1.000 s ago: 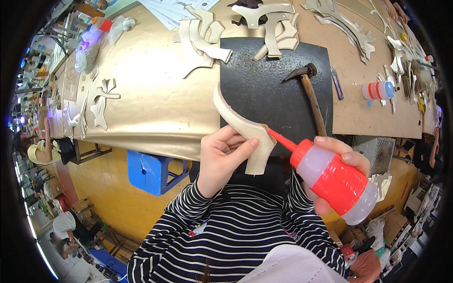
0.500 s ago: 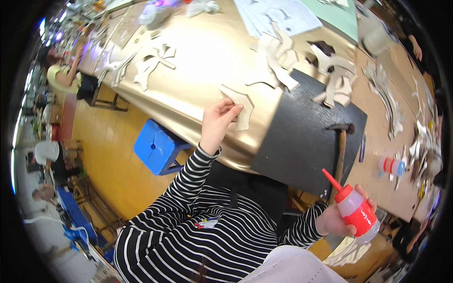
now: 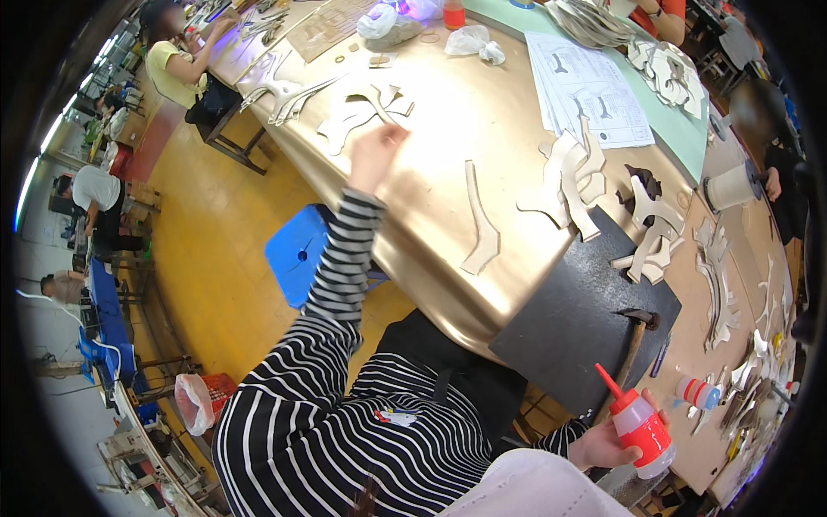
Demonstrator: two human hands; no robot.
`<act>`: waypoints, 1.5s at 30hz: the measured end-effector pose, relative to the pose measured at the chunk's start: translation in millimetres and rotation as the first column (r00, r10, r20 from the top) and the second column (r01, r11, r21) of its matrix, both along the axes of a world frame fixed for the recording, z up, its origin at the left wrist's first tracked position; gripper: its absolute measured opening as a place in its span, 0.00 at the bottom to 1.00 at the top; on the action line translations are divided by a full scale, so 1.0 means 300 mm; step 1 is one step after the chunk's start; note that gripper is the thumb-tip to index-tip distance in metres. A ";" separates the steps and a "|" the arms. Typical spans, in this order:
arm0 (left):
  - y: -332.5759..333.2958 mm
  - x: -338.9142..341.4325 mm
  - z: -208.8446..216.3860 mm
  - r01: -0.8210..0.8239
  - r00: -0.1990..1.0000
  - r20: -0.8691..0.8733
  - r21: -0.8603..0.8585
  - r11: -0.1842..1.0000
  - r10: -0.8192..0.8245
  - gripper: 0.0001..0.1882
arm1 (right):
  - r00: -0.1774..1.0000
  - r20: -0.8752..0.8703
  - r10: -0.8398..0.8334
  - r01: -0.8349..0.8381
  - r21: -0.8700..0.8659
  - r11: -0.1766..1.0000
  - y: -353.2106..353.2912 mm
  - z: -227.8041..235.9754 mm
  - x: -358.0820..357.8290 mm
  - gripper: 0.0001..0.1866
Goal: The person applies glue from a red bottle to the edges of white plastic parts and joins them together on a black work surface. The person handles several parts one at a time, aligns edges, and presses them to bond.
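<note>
My right hand [image 3: 610,444] is wrapped round a squeeze bottle [image 3: 642,433] with a red pointed nozzle and red label, tilted with its tip up and to the left. My left hand [image 3: 376,157] is over the gold table top, just in front of a small pile of cut cream pieces [image 3: 349,118]. Motion smears its fingers, so their grip is hidden from me. A bent cream piece with darker edges [image 3: 485,233] lies by itself on the gold surface, right of my left hand.
On the black mat [image 3: 560,314] rests a hammer [image 3: 635,345]. More cut pieces [image 3: 568,185] lie beside printed drawing sheets [image 3: 594,95]. A blue stool [image 3: 297,254] stands left of the table. A white spool [image 3: 732,187] is at the right; other people sit around.
The bent cream piece has left my left hand and lies on the table. That hand has moved toward the far-left pile. My right hand keeps the bottle. The view has shifted.
</note>
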State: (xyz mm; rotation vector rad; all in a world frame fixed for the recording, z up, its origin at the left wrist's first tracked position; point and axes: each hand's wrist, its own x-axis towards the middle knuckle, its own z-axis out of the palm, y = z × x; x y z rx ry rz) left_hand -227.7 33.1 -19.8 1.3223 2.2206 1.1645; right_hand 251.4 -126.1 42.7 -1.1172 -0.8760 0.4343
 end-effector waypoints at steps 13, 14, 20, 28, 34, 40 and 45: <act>0.382 -0.566 -0.311 -0.228 0.961 -0.148 0.042 0.973 0.232 0.18 | 0.992 -0.121 0.025 -0.021 0.040 0.999 -0.072 0.001 -0.001 0.44; 0.371 -0.543 -0.280 -0.255 0.944 -0.179 0.135 0.957 0.277 0.15 | 0.992 -0.113 0.056 -0.052 0.040 0.998 -0.070 0.011 0.003 0.43; 0.139 -0.090 0.191 0.132 0.874 0.320 0.567 0.813 -0.365 0.15 | 0.988 -0.116 0.098 -0.088 0.087 0.992 -0.046 0.051 0.002 0.45; -0.267 0.796 0.294 0.562 0.112 0.889 0.312 0.766 -0.444 0.16 | 0.971 0.054 -0.232 0.178 0.483 0.858 -0.013 0.072 -0.026 0.43; -0.374 0.987 0.290 0.692 0.023 0.928 0.254 0.676 -0.372 0.17 | 0.983 0.176 -0.046 -0.056 0.532 0.845 -0.061 0.063 0.022 0.42; -0.419 1.028 0.299 0.726 0.106 0.911 0.203 0.657 -0.399 0.19 | 0.959 0.267 0.096 -0.189 0.350 0.918 -0.099 0.040 0.061 0.48; -0.418 1.033 0.304 0.743 0.137 0.870 0.226 0.630 -0.474 0.19 | 0.936 0.323 0.144 -0.244 0.295 0.924 -0.112 0.048 0.067 0.45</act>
